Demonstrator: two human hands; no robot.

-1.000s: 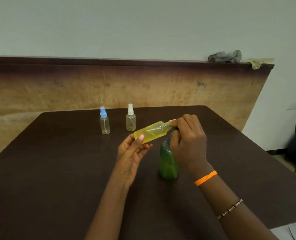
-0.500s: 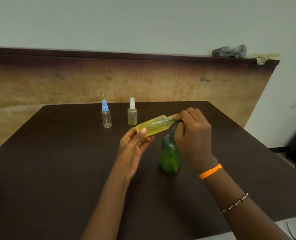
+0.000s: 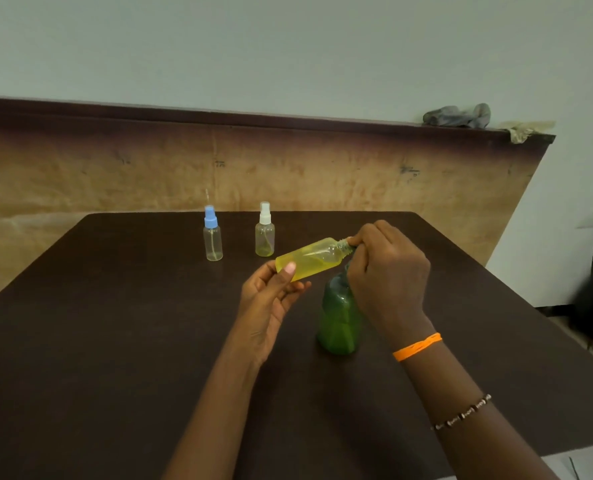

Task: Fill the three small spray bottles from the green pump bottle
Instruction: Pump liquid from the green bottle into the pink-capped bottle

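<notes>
The counter [image 3: 115, 341] is dark brown; on it stand a green pump bottle [image 3: 338, 323], a clear bottle with a blue cap [image 3: 213, 237] and one with a white cap [image 3: 264, 233]. The tilted bottle [image 3: 312, 258] is yellow. An orange band [image 3: 417, 347] circles one wrist.

Dark brown table [image 3: 115, 341], green pump bottle [image 3: 338, 317] standing upright on it, blue-capped spray bottle [image 3: 213, 235] and white-capped spray bottle [image 3: 264, 232] upright side by side, farther back and left of the pump bottle
</notes>
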